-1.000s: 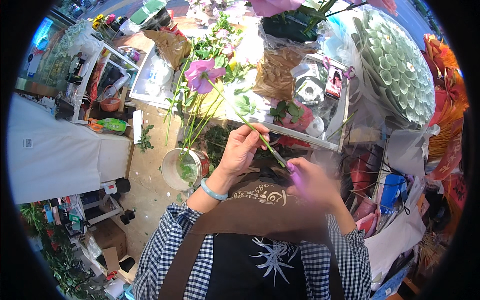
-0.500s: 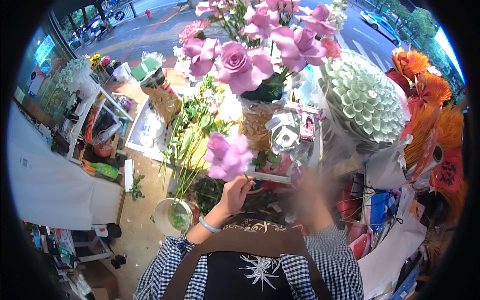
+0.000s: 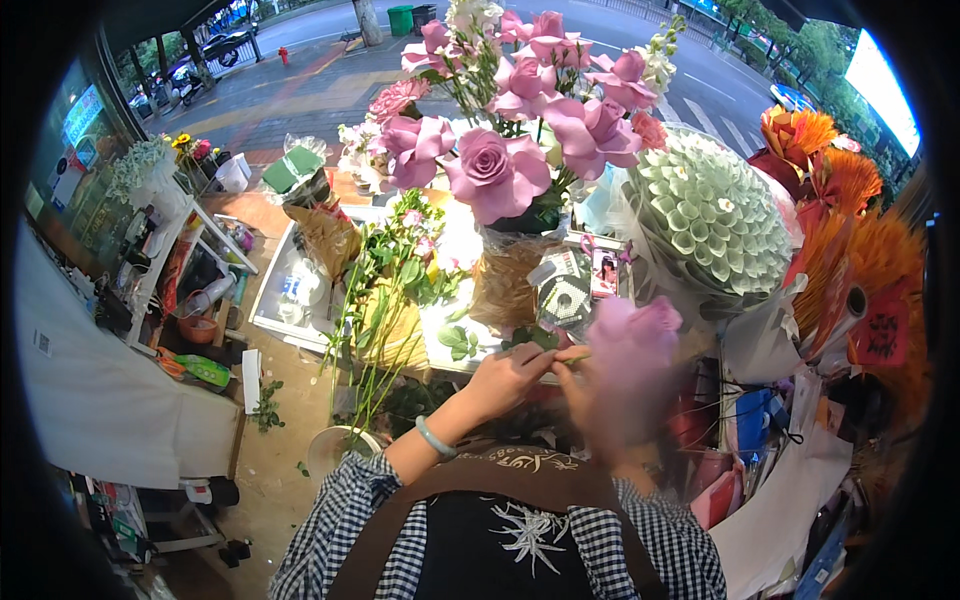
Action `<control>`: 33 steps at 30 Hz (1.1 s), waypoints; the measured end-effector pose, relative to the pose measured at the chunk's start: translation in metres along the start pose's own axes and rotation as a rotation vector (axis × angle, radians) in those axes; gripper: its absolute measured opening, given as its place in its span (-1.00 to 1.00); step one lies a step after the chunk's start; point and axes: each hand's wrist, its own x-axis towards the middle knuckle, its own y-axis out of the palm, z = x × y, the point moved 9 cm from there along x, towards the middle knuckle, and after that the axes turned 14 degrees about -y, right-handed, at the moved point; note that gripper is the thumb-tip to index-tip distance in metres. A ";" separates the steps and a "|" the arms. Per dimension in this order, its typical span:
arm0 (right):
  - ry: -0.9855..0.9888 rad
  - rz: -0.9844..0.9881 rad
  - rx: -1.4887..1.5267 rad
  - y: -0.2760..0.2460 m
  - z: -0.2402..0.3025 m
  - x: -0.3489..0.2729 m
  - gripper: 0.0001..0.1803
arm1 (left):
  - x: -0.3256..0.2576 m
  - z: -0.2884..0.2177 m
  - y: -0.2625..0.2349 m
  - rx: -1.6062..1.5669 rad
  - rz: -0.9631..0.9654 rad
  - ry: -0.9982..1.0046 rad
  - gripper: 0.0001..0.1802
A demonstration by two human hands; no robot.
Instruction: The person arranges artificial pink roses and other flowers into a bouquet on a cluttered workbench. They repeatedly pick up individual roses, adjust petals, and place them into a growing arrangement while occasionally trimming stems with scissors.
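A light purple rose (image 3: pixel 634 345) tilts to the right in front of my chest, its bloom smeared by motion. My left hand (image 3: pixel 506 378), with a pale bangle at the wrist, is closed on the green stem, and leaves stick out beside its fingers. Thumb and fingers of my right hand (image 3: pixel 576 396) pinch the same stem close to the left fingertips. The bloom covers much of that right hand. Straight ahead stands a tall arrangement of purple roses (image 3: pixel 497 172) with pink and white flowers.
Loose cut stems (image 3: pixel 385 320) lie left of centre above a white bucket (image 3: pixel 335 450). A pale green wrapped bouquet (image 3: pixel 705 215) stands to the right, near orange dried flowers (image 3: pixel 800 135). A phone (image 3: pixel 605 272) rests by the vase. White shelving (image 3: pixel 185 240) is at far left.
The rose has swung from above my left hand over to the right, its bloom now before my right hand. My right hand has come in to the stem beside the left.
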 end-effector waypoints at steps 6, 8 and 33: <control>-0.041 -0.483 0.219 -0.077 -0.021 0.050 -0.92 | 0.071 0.024 -0.029 0.102 -0.218 -0.019 -0.25; -0.093 -0.577 0.298 -0.100 -0.022 0.076 -0.89 | 0.098 0.022 -0.032 0.201 -0.263 0.014 -0.20; 0.054 -0.358 0.042 -0.028 -0.063 0.163 -0.84 | 0.119 0.047 0.027 0.299 0.114 -0.191 -0.35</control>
